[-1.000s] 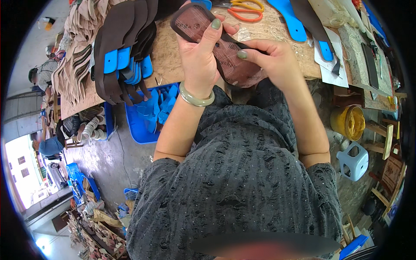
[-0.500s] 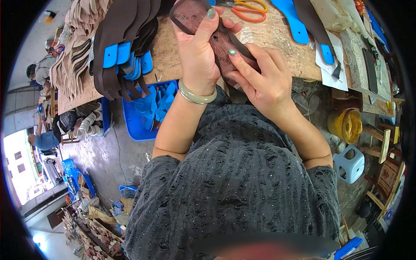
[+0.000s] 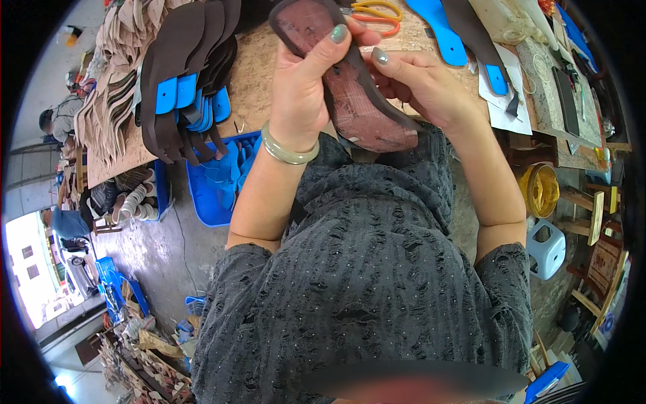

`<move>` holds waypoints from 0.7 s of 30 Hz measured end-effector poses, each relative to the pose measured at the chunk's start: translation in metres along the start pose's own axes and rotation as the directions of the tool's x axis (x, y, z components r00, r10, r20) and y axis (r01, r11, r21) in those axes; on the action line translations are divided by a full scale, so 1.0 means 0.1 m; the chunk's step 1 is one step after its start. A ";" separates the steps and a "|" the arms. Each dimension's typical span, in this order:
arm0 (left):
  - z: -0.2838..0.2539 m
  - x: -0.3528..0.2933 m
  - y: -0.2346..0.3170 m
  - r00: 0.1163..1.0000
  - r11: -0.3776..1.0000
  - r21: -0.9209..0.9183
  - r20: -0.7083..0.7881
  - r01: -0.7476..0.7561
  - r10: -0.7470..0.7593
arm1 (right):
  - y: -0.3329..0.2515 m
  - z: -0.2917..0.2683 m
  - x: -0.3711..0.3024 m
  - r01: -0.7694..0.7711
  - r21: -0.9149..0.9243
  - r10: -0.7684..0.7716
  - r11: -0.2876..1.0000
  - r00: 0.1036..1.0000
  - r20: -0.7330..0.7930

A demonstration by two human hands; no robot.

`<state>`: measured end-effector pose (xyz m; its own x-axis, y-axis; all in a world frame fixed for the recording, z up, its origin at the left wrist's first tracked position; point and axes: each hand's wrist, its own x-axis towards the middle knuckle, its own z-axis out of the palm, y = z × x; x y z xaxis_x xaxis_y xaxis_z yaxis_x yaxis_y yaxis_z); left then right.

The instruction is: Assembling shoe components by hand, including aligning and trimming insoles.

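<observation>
Sole [image 3: 369,114] above wooden worktop [image 3: 259,74]
Left fingers [image 3: 323,59] grip it; right fingers [image 3: 398,66] curl beside it, hold unclear. Blue bin [image 3: 204,202] and pale stool [image 3: 553,252] on floor [image 3: 161,252].

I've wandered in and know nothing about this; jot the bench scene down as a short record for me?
Left hand: grips a sole-shaped piece
Right hand: beside its edge, contact unclear
Piece: reddish brown, dark border
Workbench, left side: dark strips
Beyond hands: orange-and-yellow-handled scissors
Below bench: blue bin holding blue pieces
Floor, right: pale blue stool
</observation>
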<state>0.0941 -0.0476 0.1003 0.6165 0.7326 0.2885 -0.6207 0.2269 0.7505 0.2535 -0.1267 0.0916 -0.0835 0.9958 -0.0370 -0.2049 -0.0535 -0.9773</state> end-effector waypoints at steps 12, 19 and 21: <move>0.11 0.04 -0.07 0.989 0.992 0.019 -0.079 0.125 -0.123 | 0.30 0.03 0.01 -0.062 0.433 0.062 0.899 0.998 0.014; 0.22 -0.03 -0.04 0.996 0.996 -0.053 -0.029 0.077 -0.079 | 0.19 0.16 -0.10 0.026 -0.009 -0.027 1.000 0.979 -0.200; 0.09 0.02 -0.21 0.999 0.963 0.268 -0.041 -0.018 0.030 | 0.25 0.22 -0.06 0.261 -0.414 -0.394 0.872 0.877 -0.275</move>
<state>0.1122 -0.0567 0.0907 0.5770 0.7649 0.2864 -0.4791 0.0330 0.8771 0.2277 -0.1358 0.0720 0.2758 0.9148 0.2949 0.2034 0.2443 -0.9481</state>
